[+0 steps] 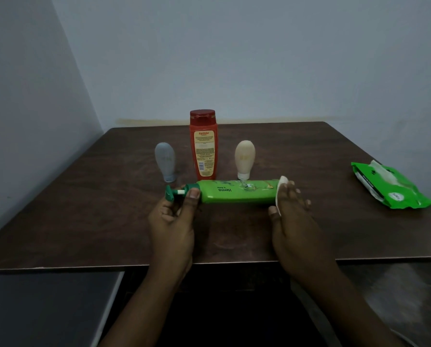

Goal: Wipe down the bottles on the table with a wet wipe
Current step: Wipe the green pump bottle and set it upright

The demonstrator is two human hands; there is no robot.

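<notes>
Green pump bottle [237, 192] is held sideways between both hands, just over the dark wooden table [84, 209]. Left hand [171, 221] grips the pump neck, thumb on the shoulder. Right hand [290, 216] is flat, fingers pretty much straight, pressing a white wet wipe [280, 190] against the bottle's base. Behind it stand a grey squeeze bottle [165, 161], a red bottle [203, 145] and a beige one [245, 159]. Green wipes pack [389, 187] sits well off to the right.
</notes>
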